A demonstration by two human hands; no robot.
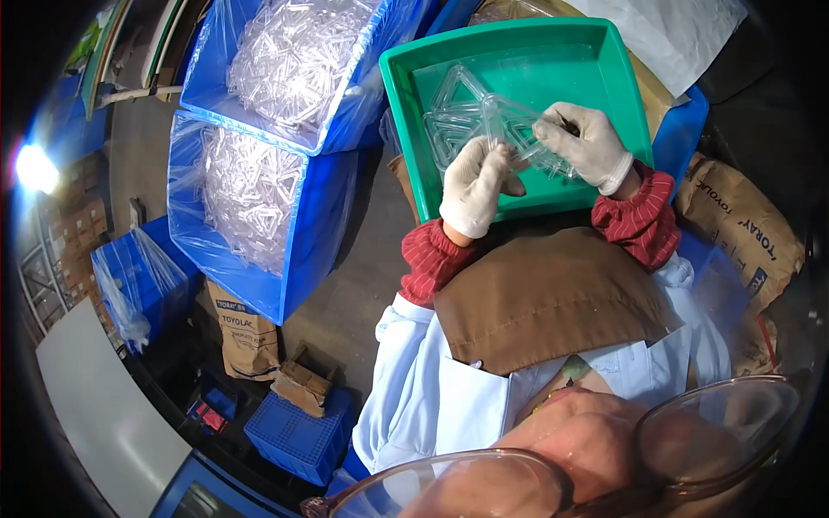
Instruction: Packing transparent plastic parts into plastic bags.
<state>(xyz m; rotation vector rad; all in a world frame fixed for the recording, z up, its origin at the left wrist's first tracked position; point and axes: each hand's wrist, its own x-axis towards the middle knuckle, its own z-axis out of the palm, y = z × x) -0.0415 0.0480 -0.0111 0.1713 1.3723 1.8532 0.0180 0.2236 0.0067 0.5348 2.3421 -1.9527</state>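
Note:
My left hand [473,188], in a white glove, pinches a clear plastic triangular frame [491,116] between thumb and fingers. On its right side my right hand [587,148], also gloved, has its fingers closed at the same frame. A small dark patch shows between the right thumb and forefinger; what it is I cannot make out. Both hands are over the near part of a green tray [604,43]. More clear triangular frames [445,129] lie overlapping in the tray's left side, partly hidden by my hands.
Left of the tray stand two blue bins [324,220] lined with clear film, heaped with clear plastic pieces [250,186]. Brown paper sacks [734,224] are at the right, another sack [246,332] at lower left near a blue crate [298,436]. White sheeting [665,34] lies beyond the tray.

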